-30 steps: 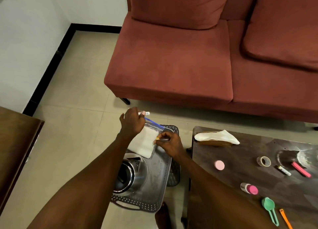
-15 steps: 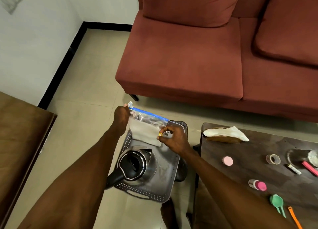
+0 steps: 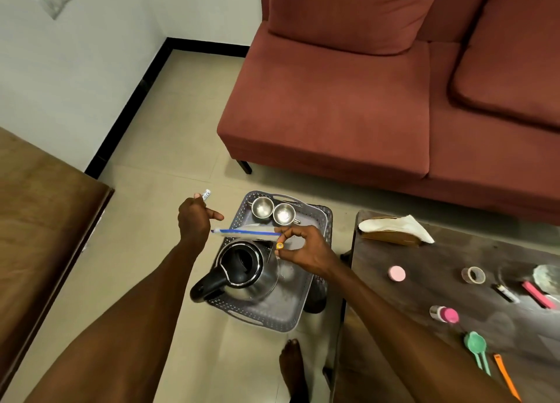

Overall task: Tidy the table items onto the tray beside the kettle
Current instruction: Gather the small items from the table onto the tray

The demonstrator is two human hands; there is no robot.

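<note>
A clear zip bag [image 3: 246, 232] with a blue seal strip is stretched edge-on between my hands, above the grey perforated tray [image 3: 315, 284]. My left hand [image 3: 194, 219] holds the bag's left end, and a small white printed item [image 3: 206, 194] sticks out of the top of its fist. My right hand [image 3: 304, 248] pinches the bag's right end and also holds a small yellow-tipped thing [image 3: 279, 245]. On the tray stand a steel kettle [image 3: 242, 270] with a black handle and two steel cups [image 3: 262, 207].
The dark table [image 3: 424, 287] at right carries a tissue holder [image 3: 394, 229], pink disc [image 3: 396, 273], tape roll [image 3: 473, 274], lighter [image 3: 504, 292], pink bar [image 3: 538, 295], pink-capped bottle [image 3: 444, 313], green spoons [image 3: 477, 348] and an orange tool [image 3: 506, 375]. Red sofa [image 3: 348, 105] behind; wooden furniture [image 3: 45, 220] left; a foot [image 3: 292, 363] below the tray.
The bag hung down showing its white face; now it is pulled out level and seen edge-on. My left hand moved left, away from the tray. The two cups have come into sight.
</note>
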